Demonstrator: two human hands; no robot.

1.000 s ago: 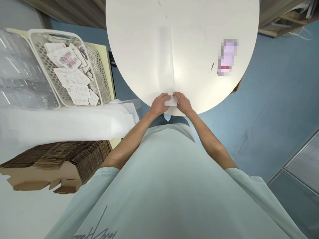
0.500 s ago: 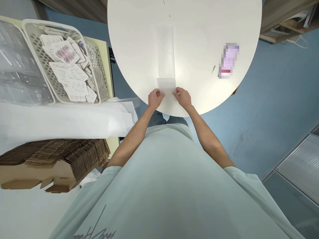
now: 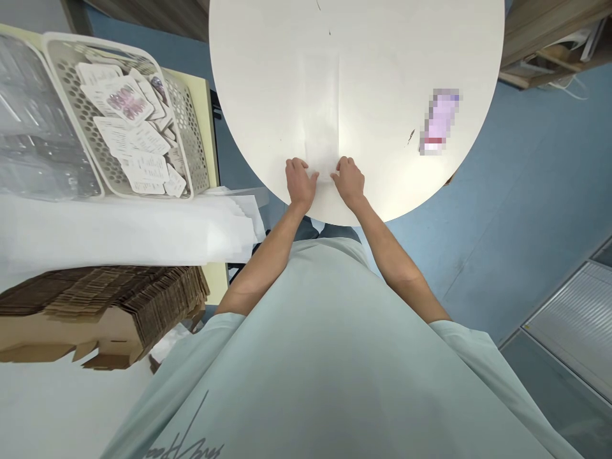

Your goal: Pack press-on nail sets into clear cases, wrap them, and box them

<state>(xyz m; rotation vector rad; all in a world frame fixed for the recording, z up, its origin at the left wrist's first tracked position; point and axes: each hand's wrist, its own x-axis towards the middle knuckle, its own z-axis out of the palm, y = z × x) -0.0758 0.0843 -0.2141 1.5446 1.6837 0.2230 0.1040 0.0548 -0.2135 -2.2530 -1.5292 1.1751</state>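
Note:
A long translucent strip of thin plastic or paper-like sheet (image 3: 321, 102) lies flat on the white round table (image 3: 387, 57), its near end towards my body. My left hand (image 3: 301, 183) rests at the left edge of that near end, thumb spread away from the fingers and its tip by the sheet. On the opposite edge is my right hand (image 3: 349, 180), palm down, with its thumb likewise apart and pointing inward. Neither hand is closed around the sheet. Whether the fingertips press on it or only on the tabletop is hard to see.
A blurred pink item (image 3: 440, 120) lies at the table's right side. To my left stand a perforated basket (image 3: 189, 121) of printed cards, clear plastic packaging (image 3: 43, 134), a stack of white sheets (image 3: 119, 229) and folded cardboard boxes (image 3: 115, 325).
The sheet's near end, raised and pinched between both hands before, now lies down flat. My fingers have come off the pinch, and the thumbs have spread from them.

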